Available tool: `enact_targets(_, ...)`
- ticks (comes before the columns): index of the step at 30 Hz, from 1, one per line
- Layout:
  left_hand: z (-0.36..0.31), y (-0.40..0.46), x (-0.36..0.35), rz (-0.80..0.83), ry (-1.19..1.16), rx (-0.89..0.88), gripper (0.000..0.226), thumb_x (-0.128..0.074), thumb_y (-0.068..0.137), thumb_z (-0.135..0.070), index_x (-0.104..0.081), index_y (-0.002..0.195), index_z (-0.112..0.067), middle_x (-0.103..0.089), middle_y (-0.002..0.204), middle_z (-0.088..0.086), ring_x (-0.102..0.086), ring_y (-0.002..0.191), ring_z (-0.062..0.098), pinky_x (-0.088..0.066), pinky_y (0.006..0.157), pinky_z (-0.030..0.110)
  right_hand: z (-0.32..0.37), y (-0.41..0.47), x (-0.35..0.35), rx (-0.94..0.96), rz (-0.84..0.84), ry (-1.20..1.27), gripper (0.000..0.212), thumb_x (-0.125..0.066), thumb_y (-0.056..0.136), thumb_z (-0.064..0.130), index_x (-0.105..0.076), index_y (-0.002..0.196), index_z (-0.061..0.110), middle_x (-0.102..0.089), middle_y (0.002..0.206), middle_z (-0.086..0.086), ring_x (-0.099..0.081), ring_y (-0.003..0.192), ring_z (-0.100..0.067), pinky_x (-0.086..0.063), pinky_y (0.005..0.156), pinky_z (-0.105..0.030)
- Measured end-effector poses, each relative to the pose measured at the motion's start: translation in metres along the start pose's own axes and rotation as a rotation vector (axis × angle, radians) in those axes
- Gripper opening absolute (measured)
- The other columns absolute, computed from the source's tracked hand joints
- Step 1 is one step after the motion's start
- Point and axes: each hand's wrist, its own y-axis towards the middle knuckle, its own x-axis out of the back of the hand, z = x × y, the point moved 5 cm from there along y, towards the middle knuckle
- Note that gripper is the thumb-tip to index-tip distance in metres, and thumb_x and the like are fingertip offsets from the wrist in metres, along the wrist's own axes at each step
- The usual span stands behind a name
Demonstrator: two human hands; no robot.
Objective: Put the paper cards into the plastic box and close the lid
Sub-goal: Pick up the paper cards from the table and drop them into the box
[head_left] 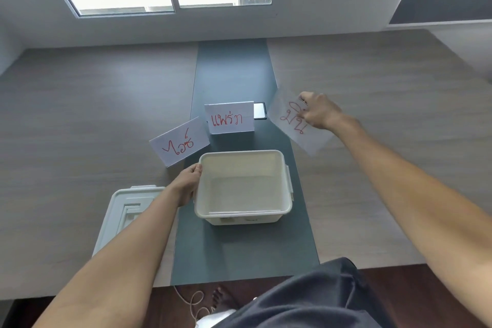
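The open plastic box (243, 186) sits empty on the dark strip at the middle of the tabletop (80, 114). The left hand (187, 184) rests against the box's wall at 9 o'clock, fingers curled around its rim. The lid (125, 214) lies flat at 8 o'clock from the box, partly under the left forearm. At 2 o'clock the right hand (319, 112) pinches a paper card (290, 125) with red writing, lifted and tilted off the tabletop. Two more cards stand upright beyond the box: one (179, 142) at 10 o'clock, another (229, 118) at 12 o'clock, with a phone (259, 110) just behind it.
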Motion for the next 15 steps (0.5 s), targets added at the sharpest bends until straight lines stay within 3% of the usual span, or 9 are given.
enact_targets(4, 0.0, -0.001, 0.001, -0.027, -0.02, 0.007, 0.034, -0.036, 0.106, -0.036, -0.063, 0.12, -0.02, -0.067, 0.113, 0.012, -0.061, 0.098, 0.027, -0.049, 0.097, 0.052, 0.06, -0.015, 0.017, 0.179, 0.06, 0.048, 0.026, -0.061, 0.092, 0.023, -0.066, 0.116, 0.014, -0.07, 0.111, -0.007, -0.067, 0.096, -0.027, -0.049, 0.07, -0.029)
enact_targets(8, 0.001, -0.004, 0.004, -0.037, -0.057, 0.026, 0.036, -0.042, 0.104, -0.038, -0.061, 0.128, -0.019, -0.07, 0.117, 0.013, -0.063, 0.097, 0.028, -0.049, 0.097, 0.055, 0.1, -0.034, 0.011, 0.29, 0.305, 0.116, 0.023, -0.066, 0.091, 0.034, -0.067, 0.113, 0.027, -0.074, 0.1, 0.0, -0.074, 0.078, -0.018, -0.054, 0.059, -0.025)
enact_targets(12, 0.001, -0.005, 0.003, -0.009, -0.095, 0.054, 0.04, -0.043, 0.103, -0.038, -0.059, 0.132, -0.016, -0.068, 0.126, 0.015, -0.064, 0.102, 0.029, -0.049, 0.102, 0.055, 0.118, -0.049, -0.014, 0.28, 0.511, 0.13, 0.026, -0.071, 0.087, 0.04, -0.072, 0.11, 0.028, -0.073, 0.099, 0.005, -0.076, 0.079, -0.019, -0.062, 0.065, -0.031)
enact_targets(15, 0.0, -0.007, 0.003, 0.004, -0.126, 0.067, 0.038, -0.042, 0.104, -0.035, -0.06, 0.132, -0.016, -0.069, 0.123, 0.013, -0.066, 0.106, 0.031, -0.051, 0.1, 0.053, 0.124, -0.062, -0.04, 0.283, 0.624, 0.003, 0.034, -0.066, 0.088, 0.047, -0.072, 0.116, 0.028, -0.069, 0.1, 0.007, -0.07, 0.081, -0.014, -0.06, 0.074, -0.029)
